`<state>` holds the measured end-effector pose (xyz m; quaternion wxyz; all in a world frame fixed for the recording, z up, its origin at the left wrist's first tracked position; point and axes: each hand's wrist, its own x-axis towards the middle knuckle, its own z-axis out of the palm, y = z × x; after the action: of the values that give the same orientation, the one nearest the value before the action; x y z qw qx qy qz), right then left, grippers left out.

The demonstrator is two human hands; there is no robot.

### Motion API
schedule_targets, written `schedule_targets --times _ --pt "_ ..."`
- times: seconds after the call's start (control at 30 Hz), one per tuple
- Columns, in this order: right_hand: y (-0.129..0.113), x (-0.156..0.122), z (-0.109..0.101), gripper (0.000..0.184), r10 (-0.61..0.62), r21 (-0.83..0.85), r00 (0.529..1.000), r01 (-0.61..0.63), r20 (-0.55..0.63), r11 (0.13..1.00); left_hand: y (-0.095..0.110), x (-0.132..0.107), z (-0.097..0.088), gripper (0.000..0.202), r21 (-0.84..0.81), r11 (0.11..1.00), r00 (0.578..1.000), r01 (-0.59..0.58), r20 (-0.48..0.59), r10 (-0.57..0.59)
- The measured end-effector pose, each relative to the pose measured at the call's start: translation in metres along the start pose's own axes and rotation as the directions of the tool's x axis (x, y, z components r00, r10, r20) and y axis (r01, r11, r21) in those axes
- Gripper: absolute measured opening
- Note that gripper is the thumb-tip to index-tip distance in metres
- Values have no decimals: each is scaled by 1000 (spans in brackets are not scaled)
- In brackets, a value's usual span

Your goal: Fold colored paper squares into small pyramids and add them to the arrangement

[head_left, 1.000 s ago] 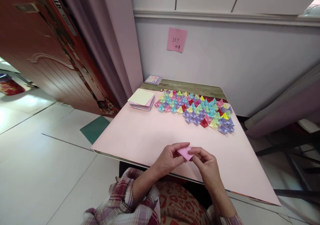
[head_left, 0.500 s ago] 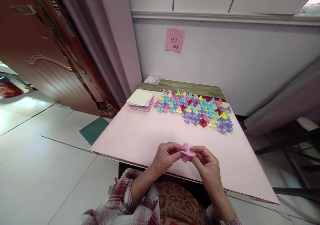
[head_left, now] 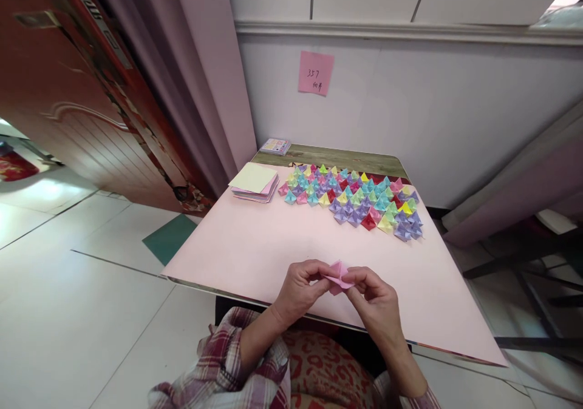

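Note:
A folded pink origami piece [head_left: 337, 280] with pointed flaps is held over the near part of the table. My left hand [head_left: 300, 286] pinches its left side between thumb and fingers. On the right side, my right hand [head_left: 376, 297] grips it the same way, its index finger lying on the upper folds. Beyond my hands, many small folded paper pieces [head_left: 348, 199] in blue, purple, pink, red, yellow and green stand in close rows. To their left lies a stack of square paper [head_left: 254, 179], with a pale yellow sheet on top.
The table [head_left: 255, 245] has a pale pink cover. A small pack [head_left: 276, 147] lies at its far left corner. A pink note [head_left: 315, 73] is stuck to the wall. On the floor at left is a green sheet [head_left: 169, 239]; dark metal legs [head_left: 532, 300] stand at right.
My right fingers have shifted slightly left and inward onto the pink piece, whose flaps look a little more pressed together. The whole view has moved slightly.

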<state>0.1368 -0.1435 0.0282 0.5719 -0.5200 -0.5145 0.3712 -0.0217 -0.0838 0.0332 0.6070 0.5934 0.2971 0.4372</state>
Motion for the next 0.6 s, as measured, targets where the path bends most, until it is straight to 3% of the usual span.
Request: schedule_targets --times 0.17,0.37,0.47,0.6 --pt "1 1 -4 9 -17 -43 999 20 51 999 3 1 -2 15 -52 998 999 43 17 -42" --pt "-1 0 3 14 58 13 995 -57 -76 998 7 1 4 21 150 989 998 -17 -50 25" --pt "-4 0 5 17 74 9 991 -73 -110 997 8 -1 8 23 156 988 997 -23 -66 34" --pt "-5 0 5 19 81 -26 987 -85 -139 996 5 -3 11 50 79 996 997 43 -72 -38"
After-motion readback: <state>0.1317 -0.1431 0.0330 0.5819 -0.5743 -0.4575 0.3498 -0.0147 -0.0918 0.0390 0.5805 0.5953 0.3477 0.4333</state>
